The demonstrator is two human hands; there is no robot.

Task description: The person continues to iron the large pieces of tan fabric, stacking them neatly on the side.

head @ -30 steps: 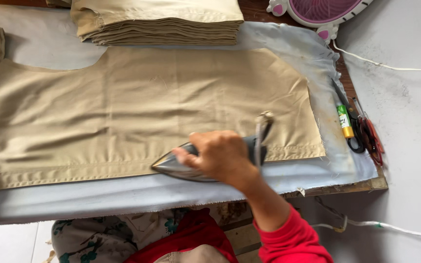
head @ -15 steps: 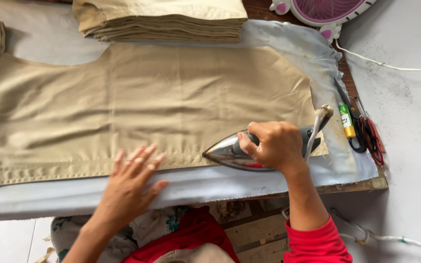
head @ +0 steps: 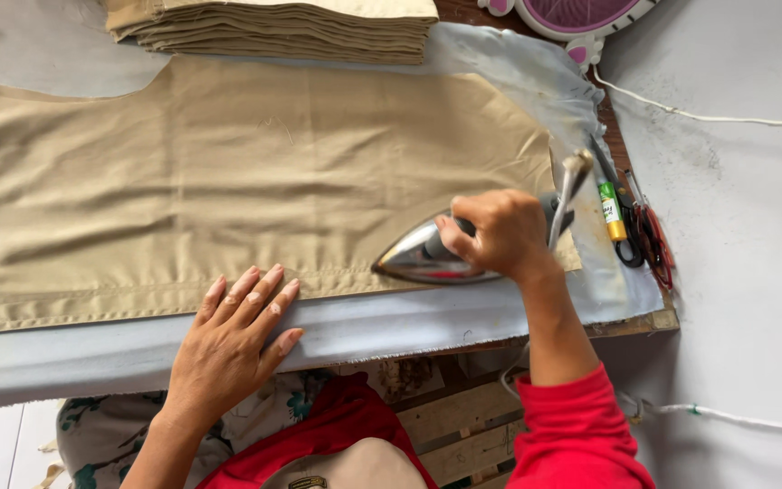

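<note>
A pale blue padded cloth (head: 427, 317) covers the work board, and across it, reaching far to the left of the gripping hand, lies a wide piece of tan cotton fabric (head: 228, 181), spread flat. Beyond that, well up and left of the grip, sits a stack of folded tan fabric pieces (head: 273, 27). The right hand (head: 495, 231) is closed around the handle of a shiny metal iron (head: 427, 254), whose pointed sole rests on the fabric's lower right corner. The left hand (head: 237, 340) lies open and flat, fingers pressing the stitched hem just left of the iron's tip. Right of the grip lie dark-handled scissors (head: 649, 235) and a small green and yellow tube (head: 612, 210).
</note>
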